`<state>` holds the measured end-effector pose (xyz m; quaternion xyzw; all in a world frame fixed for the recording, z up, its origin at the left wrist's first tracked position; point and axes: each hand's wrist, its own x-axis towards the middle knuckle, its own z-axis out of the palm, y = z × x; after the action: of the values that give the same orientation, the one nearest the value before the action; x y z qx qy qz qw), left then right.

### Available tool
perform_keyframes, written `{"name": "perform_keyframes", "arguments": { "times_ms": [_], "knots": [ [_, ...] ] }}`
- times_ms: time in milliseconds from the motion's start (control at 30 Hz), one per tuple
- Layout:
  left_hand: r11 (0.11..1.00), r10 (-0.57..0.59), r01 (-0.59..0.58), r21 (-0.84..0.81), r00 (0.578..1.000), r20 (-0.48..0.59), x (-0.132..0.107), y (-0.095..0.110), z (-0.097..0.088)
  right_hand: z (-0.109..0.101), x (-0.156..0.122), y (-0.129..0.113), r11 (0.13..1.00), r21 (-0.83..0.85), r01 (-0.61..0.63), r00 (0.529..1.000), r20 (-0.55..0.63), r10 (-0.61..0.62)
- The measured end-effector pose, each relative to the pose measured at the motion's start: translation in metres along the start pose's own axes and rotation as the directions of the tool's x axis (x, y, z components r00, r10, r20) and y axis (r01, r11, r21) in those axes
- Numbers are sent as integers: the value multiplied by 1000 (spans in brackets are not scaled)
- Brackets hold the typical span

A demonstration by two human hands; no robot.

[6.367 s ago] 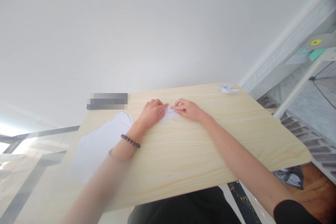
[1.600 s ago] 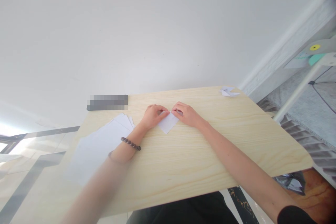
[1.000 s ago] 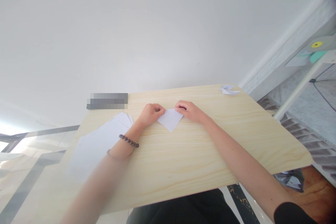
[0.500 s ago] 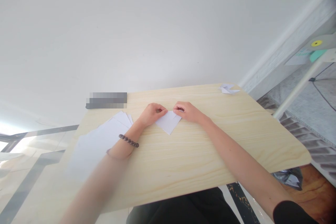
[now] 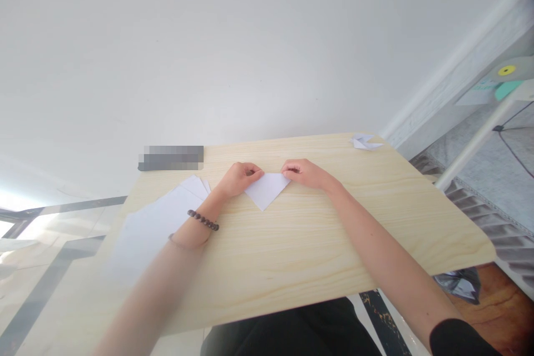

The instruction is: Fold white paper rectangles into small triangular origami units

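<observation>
A white folded sheet of paper, shaped like a triangle with its point toward me, lies on the wooden table. At its upper left corner, my left hand pinches the edge between thumb and fingers; a dark bead bracelet circles that wrist. The upper right corner is pinched by my right hand, fingers curled. Between the two hands the paper's far edge runs straight. The fingertips cover both corners.
A pile of white sheets lies to the left, partly under my left forearm. Folded paper pieces sit at the far right corner. A blurred-out dark object is at the back left. Behind the table rises a white wall.
My right hand has slid slightly right along the paper's far edge, widening the gap between the hands. More of that edge shows now. The left hand still pinches its corner.
</observation>
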<state>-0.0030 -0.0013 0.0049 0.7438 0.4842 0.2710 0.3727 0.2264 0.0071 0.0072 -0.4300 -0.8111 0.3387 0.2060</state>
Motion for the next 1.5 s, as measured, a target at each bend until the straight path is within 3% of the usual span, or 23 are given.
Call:
{"name": "perform_keyframes", "arguments": {
  "times_ms": [300, 533, 767, 1067, 1300, 1500],
  "knots": [
    [999, -8, 9, -37, 1000, 7, 1, -3, 3, 3, 0, 0, 997, 74, 27, 1000, -10, -27],
    [1000, -6, 6, -26, 1000, -4, 1, -3, 3, 11, -1, -8, 999, -31, 43, 997, -61, -45],
    [1000, 9, -9, -1, 1000, 8, 1, -2, -1, 2, 0, -3, 996, -20, 81, 996, -22, -82],
    [1000, 17, -17, 5, 1000, 12, 2, -8, -4, -1, 0, 1, 999, 8, 46, 999, -10, -46],
    [999, 33, -32, -24, 998, 59, 0, -2, -2, 7, -2, -5, 999, 15, 45, 999, -14, -44],
    [989, 145, -147, 7, 985, 92, 2, -7, 0, 11, -2, -9, 999, 1, 41, 998, -47, -41]
  ]
}}
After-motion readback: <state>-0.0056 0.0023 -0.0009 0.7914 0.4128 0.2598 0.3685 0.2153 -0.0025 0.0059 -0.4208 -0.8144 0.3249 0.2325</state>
